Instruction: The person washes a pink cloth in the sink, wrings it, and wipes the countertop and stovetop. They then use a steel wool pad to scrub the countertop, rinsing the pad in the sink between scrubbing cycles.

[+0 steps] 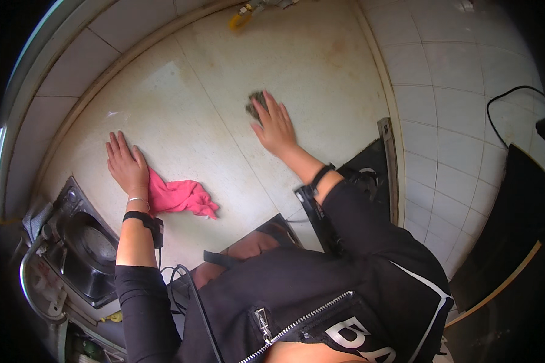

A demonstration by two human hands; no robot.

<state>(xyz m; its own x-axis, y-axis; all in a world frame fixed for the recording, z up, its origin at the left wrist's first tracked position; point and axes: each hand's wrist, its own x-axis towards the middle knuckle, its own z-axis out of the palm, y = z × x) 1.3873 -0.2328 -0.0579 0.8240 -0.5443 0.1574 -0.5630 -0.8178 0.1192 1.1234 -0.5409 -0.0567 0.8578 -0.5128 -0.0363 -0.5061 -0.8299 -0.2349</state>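
My left hand (pixel 126 164) lies flat on a stained off-white surface (pixel 194 145), its fingers stretched out. Against its palm edge and wrist is a crumpled pink cloth (pixel 184 196), spreading to the right; whether some of it runs under the palm I cannot tell. Farther off and to the right, my right hand (pixel 277 128) presses a dark grey-green scouring pad (pixel 250 109) to the same surface. The pad shows at the left of the fingers, which partly cover it. Dark bands circle both wrists.
At the lower left is a metal sink (pixel 82 209) with a curved tap (pixel 27 278). A dark stove (pixel 369 166) stands beside my right forearm. White tiles (pixel 448 133) line the right side. A yellow-handled valve (pixel 240 19) sits at the top.
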